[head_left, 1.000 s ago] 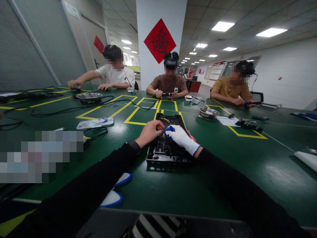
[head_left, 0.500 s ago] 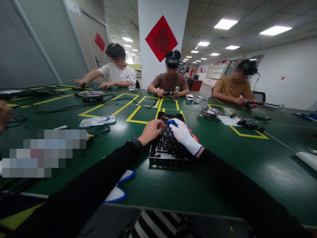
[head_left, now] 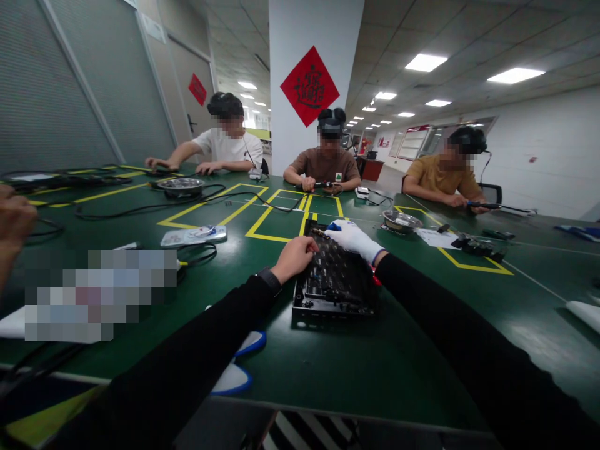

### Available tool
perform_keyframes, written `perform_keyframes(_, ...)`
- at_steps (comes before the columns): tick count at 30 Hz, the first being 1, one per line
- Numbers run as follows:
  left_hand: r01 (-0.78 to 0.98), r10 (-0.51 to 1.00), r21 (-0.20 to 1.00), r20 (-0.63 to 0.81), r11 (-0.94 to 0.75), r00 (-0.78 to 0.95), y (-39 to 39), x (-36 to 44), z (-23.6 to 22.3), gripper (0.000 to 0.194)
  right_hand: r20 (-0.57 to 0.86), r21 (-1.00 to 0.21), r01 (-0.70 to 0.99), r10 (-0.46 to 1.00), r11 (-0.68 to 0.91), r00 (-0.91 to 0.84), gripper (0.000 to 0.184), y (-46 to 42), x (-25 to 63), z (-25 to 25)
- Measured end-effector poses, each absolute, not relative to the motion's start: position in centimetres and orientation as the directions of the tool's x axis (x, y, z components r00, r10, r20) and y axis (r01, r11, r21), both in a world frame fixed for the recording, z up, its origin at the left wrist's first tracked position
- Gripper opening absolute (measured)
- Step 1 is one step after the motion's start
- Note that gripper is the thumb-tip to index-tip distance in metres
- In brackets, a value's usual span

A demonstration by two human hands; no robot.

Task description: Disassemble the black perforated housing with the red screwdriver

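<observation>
In front of me on the green table lies a black, flat casing point(head_left: 335, 306) with many small parts inside it. My left hand point(head_left: 296, 255), bare with a dark watch at the wrist, rests at the casing's left side, its fingers bent together over the edge; what they pinch, if anything, is too small to see. My right hand point(head_left: 356, 239) wears a white glove with blue fingertips. It is over the far end of the casing with the fingers closed downward, and whatever is between them is hidden. A bit of something red shows beside the casing under my right wrist.
A white and blue glove point(head_left: 233, 379) lies near the front edge, partly under my left sleeve. A phone point(head_left: 194, 235), cables, metal bowls point(head_left: 402, 220) and black parts point(head_left: 478, 245) lie around. Three people sit opposite; another person's hand point(head_left: 16, 219) shows at far left.
My right hand has moved from the casing's middle to its far end, uncovering more of the inside. My left hand stays by the left edge. The whole view has shifted slightly.
</observation>
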State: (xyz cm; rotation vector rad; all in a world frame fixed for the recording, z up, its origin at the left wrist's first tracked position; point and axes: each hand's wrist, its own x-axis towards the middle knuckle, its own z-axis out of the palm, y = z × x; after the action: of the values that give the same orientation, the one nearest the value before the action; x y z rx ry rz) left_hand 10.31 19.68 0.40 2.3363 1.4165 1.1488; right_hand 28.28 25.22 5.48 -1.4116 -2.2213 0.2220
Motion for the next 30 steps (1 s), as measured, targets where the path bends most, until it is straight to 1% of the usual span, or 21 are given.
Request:
perform_keyframes(1,0.679,0.813,0.503,0.525,-0.535,0.252,19.7,10.3,0.4,0.023,0.291,-0.311,0.839,0.885,0.446,-0.362,0.034,26.0,27.9,5.3)
perform_keyframes(2,0.679,0.81,0.5,0.528,-0.538,0.254,19.6,10.3,0.4,0.023,0.273,-0.259,0.859,0.887,0.441,-0.373,0.035,26.7,27.5,5.1)
perform_keyframes(6,0.689,0.81,0.488,0.527,-0.536,0.257,19.4,10.4,0.6,0.023,0.235,-0.19,0.89,0.9,0.414,-0.368,0.039,28.6,26.0,3.7)
perform_keyframes(10,0.698,0.813,0.482,0.524,-0.53,0.255,19.3,10.4,0.7,0.022,0.233,-0.168,0.913,0.915,0.372,-0.33,0.028,29.0,25.9,4.0)
perform_keyframes(13,0.687,0.809,0.497,0.538,-0.53,0.235,19.3,10.4,0.7,0.016,0.25,-0.19,0.905,0.91,0.38,-0.33,0.023,27.5,27.2,5.2)
perform_keyframes(16,0.653,0.787,0.524,0.588,-0.548,0.189,19.1,10.4,1.1,0.013,0.265,-0.222,0.876,0.891,0.428,-0.369,0.023,24.1,29.3,5.8)
perform_keyframes(17,0.633,0.774,0.53,0.606,-0.564,0.183,19.0,10.4,1.4,0.016,0.279,-0.238,0.857,0.878,0.456,-0.39,0.023,22.7,30.0,5.8)
perform_keyframes(19,0.582,0.741,0.526,0.637,-0.62,0.214,18.5,10.6,2.0,0.024,0.357,-0.295,0.783,0.823,0.548,-0.442,0.024,20.1,31.1,5.2)
perform_keyframes(21,0.524,0.697,0.496,0.647,-0.692,0.308,18.0,10.9,2.5,0.031,0.433,-0.336,0.745,0.797,0.576,-0.421,0.024,17.9,31.7,4.5)
perform_keyframes(23,0.473,0.668,0.484,0.629,-0.737,0.398,17.4,11.2,2.8,0.035,0.504,-0.349,0.705,0.758,0.617,-0.414,0.023,16.5,31.6,4.0)
perform_keyframes(24,0.451,0.668,0.497,0.612,-0.741,0.423,17.3,11.4,2.9,0.038,0.533,-0.347,0.683,0.735,0.642,-0.42,0.022,16.1,31.5,3.8)
perform_keyframes(27,0.397,0.712,0.593,0.542,-0.701,0.446,17.1,11.7,2.6,0.046,0.605,-0.359,0.608,0.673,0.708,-0.426,0.018,15.5,31.0,3.6)
perform_keyframes(30,0.365,0.75,0.67,0.471,-0.646,0.465,17.4,11.7,2.1,0.049,0.664,-0.419,0.53,0.647,0.737,-0.376,0.015,15.2,31.0,3.6)
